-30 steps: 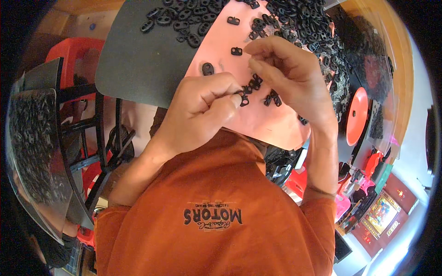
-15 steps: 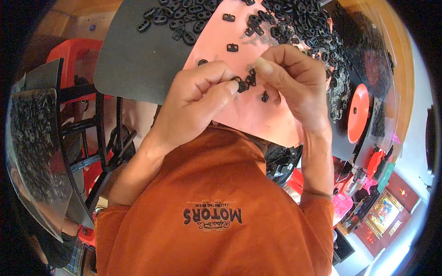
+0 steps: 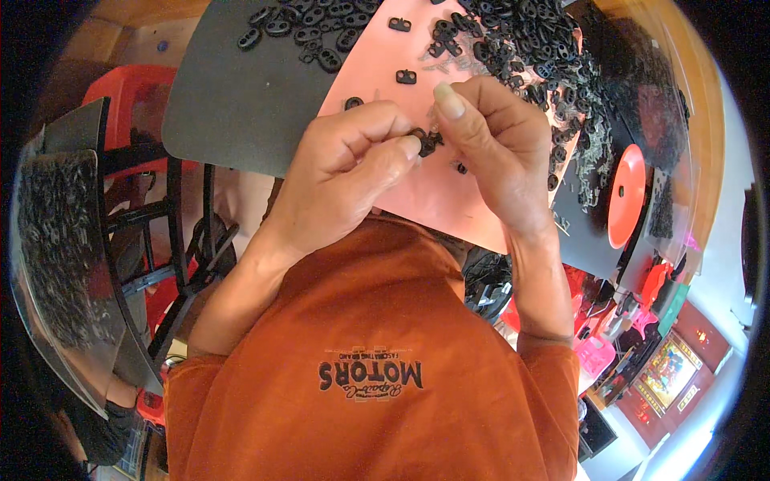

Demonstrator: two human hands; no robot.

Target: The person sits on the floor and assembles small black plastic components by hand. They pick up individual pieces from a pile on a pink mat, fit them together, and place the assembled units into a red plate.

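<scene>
My left hand (image 3: 345, 160) is closed, its thumb and forefinger pinching a small black plastic part (image 3: 428, 143) with a hole in it. Close beside it, my right hand (image 3: 509, 148) has its thumb laid against curled fingers. Whatever those fingertips hold is too small to make out, though a pale glint shows near the black part. Both hands hover over a pink sheet (image 3: 449, 204). Beyond them on the sheet lie loose black two-holed pieces, one of them (image 3: 406, 77) just past my knuckles. Another small black piece (image 3: 461, 167) sits below my right thumb.
A large heap of black two-holed pieces (image 3: 541, 40) covers the far right, with small clear slivers (image 3: 589, 152) around it. More black pieces (image 3: 313, 32) lie on the dark grey board (image 3: 233, 104). A red round dish (image 3: 626, 196) stands at right, a black metal frame (image 3: 172, 216) at left.
My right hand has shifted slightly left, its thumb tip moving up and away from the black part. My left hand keeps its pinch nearly in place.
</scene>
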